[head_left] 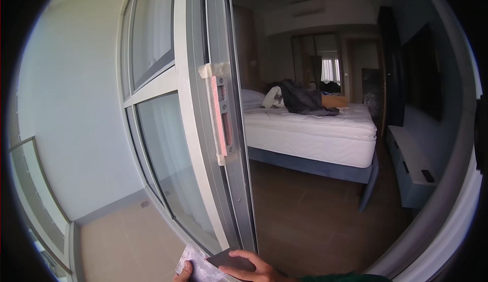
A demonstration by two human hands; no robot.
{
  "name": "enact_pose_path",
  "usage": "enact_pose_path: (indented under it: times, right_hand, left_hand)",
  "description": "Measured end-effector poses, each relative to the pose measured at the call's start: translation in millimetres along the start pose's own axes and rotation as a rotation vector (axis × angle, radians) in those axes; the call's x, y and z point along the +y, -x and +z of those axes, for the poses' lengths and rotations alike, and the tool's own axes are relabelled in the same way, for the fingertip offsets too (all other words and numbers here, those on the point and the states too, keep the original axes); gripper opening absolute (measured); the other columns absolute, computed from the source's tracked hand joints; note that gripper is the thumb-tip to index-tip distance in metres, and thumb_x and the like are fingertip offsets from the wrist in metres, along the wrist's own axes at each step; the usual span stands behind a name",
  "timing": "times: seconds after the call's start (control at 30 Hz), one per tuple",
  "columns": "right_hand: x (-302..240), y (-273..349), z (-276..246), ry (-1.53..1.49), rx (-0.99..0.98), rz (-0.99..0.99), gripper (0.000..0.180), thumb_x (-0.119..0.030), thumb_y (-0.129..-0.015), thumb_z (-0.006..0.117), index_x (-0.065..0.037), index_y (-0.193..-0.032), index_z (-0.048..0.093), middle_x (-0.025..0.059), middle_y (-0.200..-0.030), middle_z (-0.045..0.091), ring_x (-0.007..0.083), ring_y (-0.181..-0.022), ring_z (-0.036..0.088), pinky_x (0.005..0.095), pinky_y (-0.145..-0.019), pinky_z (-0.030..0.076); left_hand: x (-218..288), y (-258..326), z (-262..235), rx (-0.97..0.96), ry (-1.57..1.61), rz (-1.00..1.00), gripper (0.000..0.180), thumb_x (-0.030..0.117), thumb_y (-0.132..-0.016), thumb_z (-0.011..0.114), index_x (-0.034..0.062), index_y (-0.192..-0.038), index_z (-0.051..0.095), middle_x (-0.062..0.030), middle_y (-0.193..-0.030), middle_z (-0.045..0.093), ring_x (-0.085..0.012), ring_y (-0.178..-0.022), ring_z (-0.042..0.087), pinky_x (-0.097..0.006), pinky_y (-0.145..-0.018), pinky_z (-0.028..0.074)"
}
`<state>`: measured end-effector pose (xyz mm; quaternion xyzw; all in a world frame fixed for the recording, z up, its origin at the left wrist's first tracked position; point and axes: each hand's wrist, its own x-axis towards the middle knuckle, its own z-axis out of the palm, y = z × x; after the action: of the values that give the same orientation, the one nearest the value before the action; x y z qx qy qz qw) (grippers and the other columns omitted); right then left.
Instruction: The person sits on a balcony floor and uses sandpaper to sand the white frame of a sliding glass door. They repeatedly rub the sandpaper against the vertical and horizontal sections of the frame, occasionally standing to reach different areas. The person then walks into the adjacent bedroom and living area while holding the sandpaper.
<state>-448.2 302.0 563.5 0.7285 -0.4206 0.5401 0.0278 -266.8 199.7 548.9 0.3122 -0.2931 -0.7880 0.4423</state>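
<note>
At the lower edge, my left hand (184, 272) shows mainly its thumb, pressed on a pale, speckled sheet (199, 265). My right hand (254, 268) comes in from the right, its fingers bent over a dark grey, flat piece (226, 259) that looks like sandpaper. The two pieces meet or overlap; whether they are one folded sheet I cannot tell. Above the hands rises the grey metal edge of a sliding door (223, 190). Set in it is a metal lock plate (224, 110), bordered by beige masking tape (214, 70) and a pinkish strip (219, 117).
Beyond the doorway on the right stands a bed with a white mattress (310, 137) and dark cloth (305, 99) on top. A low cabinet (409, 165) lines the right wall. Left of the door are a tiled balcony floor (117, 236) and a railing (43, 180).
</note>
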Motion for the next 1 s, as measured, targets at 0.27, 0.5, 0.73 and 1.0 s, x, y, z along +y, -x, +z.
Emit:
enact_pose_path:
  times: [0.27,0.5,0.73,1.0]
  right_hand:
    - [-0.4,-40.5,-75.3,0.173,0.176,-0.050,0.036,0.005,-0.088,0.064,-0.006,-0.122,0.068,0.0129,-0.109,0.062,0.0245,-0.091,0.065,0.0320,-0.076,0.055]
    - [-27.7,-89.3,-121.3,0.706,0.094,-0.485,0.050,0.001,-0.067,0.068,-0.015,-0.114,0.073,0.0074,-0.109,0.063,0.0268,-0.094,0.063,0.0368,-0.073,0.048]
    - [-27.3,-98.0,-120.4,0.863,-0.053,-0.581,0.044,-0.007,-0.073,0.066,-0.016,-0.116,0.072,0.0048,-0.112,0.062,0.0260,-0.101,0.061,0.0375,-0.075,0.047]
    - [-19.4,-99.1,-119.8,0.933,-0.087,-0.573,0.034,-0.014,-0.081,0.065,-0.015,-0.115,0.071,0.0047,-0.110,0.063,0.0243,-0.102,0.060,0.0365,-0.078,0.046]
  left_hand:
    - [60.2,0.9,57.2,-0.201,0.030,0.492,0.040,0.017,-0.084,0.071,-0.0078,-0.114,0.059,-0.0167,-0.105,0.068,-0.0266,-0.091,0.068,-0.041,-0.085,0.054]
    - [87.3,-10.9,112.8,-0.317,-0.138,0.710,0.020,0.012,-0.086,0.075,-0.0050,-0.096,0.070,-0.0093,-0.086,0.071,-0.0145,-0.074,0.065,-0.028,-0.073,0.051]
    - [84.9,-10.5,122.7,-0.347,-0.223,0.818,0.016,0.013,-0.087,0.075,-0.0028,-0.090,0.072,-0.0059,-0.080,0.071,-0.0100,-0.070,0.062,-0.024,-0.069,0.049]
    - [79.2,-17.3,124.9,-0.358,-0.278,0.827,0.019,0.016,-0.087,0.076,-0.0021,-0.089,0.072,-0.0037,-0.078,0.070,-0.0081,-0.068,0.060,-0.023,-0.066,0.047]
